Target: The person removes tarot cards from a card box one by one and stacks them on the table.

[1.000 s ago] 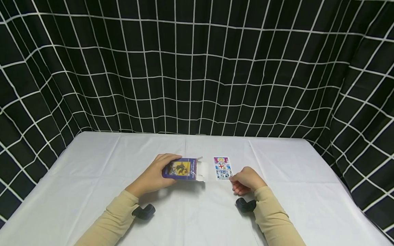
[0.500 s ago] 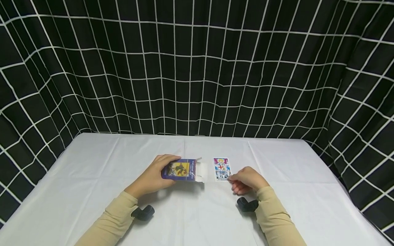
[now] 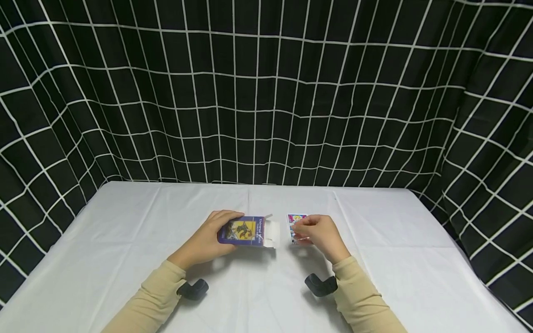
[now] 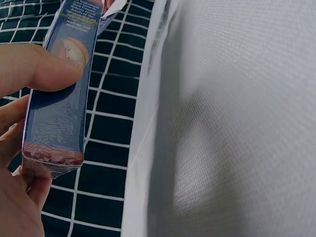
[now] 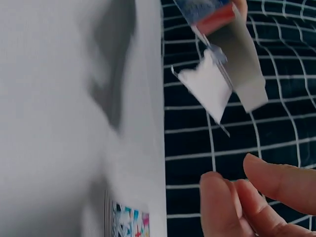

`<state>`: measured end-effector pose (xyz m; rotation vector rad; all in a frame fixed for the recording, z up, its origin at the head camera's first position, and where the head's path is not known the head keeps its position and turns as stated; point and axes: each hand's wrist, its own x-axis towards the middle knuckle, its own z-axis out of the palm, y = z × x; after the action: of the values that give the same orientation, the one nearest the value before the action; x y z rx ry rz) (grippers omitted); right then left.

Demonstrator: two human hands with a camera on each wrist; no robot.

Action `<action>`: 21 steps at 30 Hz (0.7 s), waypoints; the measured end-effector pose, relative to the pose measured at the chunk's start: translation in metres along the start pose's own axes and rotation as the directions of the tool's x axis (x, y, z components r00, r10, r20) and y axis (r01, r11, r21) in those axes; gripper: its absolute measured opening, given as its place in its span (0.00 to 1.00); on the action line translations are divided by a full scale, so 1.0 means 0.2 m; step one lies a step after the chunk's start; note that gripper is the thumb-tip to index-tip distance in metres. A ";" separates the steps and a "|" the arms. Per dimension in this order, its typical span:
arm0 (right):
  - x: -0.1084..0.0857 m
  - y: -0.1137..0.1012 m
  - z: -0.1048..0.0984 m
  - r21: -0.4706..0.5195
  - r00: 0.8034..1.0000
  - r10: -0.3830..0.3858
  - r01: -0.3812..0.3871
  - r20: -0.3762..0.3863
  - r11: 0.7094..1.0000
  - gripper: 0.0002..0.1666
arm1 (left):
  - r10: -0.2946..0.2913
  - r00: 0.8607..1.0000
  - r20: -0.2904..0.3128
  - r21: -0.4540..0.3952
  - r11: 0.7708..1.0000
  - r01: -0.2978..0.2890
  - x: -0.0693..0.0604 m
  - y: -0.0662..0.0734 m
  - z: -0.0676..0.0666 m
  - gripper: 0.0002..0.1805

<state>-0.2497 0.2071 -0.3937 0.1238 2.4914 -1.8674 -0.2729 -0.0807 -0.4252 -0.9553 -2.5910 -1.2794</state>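
In the head view my left hand [image 3: 206, 238] grips a blue card box [image 3: 241, 230] from its left end, white flaps out on the right. The left wrist view shows the thumb of my left hand [image 4: 29, 69] on the narrow side of the box [image 4: 57, 121]. My right hand [image 3: 324, 236] is over the colourful card [image 3: 293, 221], partly covering it. In the right wrist view the thumb and fingers of my right hand [image 5: 261, 202] stand apart with nothing between them. The card [image 5: 129, 222] lies face up on a stack, whose layered edge shows.
A white cloth [image 3: 258, 296] covers the table, lightly creased. Behind and beside it hangs a black curtain [image 3: 245, 122] with a white grid. A dark device [image 3: 193, 290] is strapped at the left wrist, another [image 3: 321, 285] at the right wrist.
My right hand has left the card's lower right corner and moved left and away from me, over the card. My left hand and the box are nearly unchanged.
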 end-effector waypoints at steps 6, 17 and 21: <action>-0.02 -0.02 0.05 0.081 0.999 -0.046 0.045 0.015 0.996 0.14 | 0.016 1.000 -0.005 0.004 1.000 -0.016 0.00 0.01 0.00 0.41; -0.04 -0.03 0.14 0.092 0.998 -0.069 0.067 0.013 0.994 0.10 | 0.052 0.999 -0.017 0.019 0.999 -0.051 0.00 0.00 0.01 0.40; -0.04 -0.01 0.16 0.095 0.997 -0.071 0.070 0.017 0.993 0.10 | 0.044 0.999 -0.016 0.008 0.999 -0.044 0.00 0.01 0.01 0.40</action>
<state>-0.2429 0.1743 -0.3996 0.0191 2.4254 -2.0038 -0.2713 -0.0772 -0.4250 -0.9911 -2.5461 -1.2606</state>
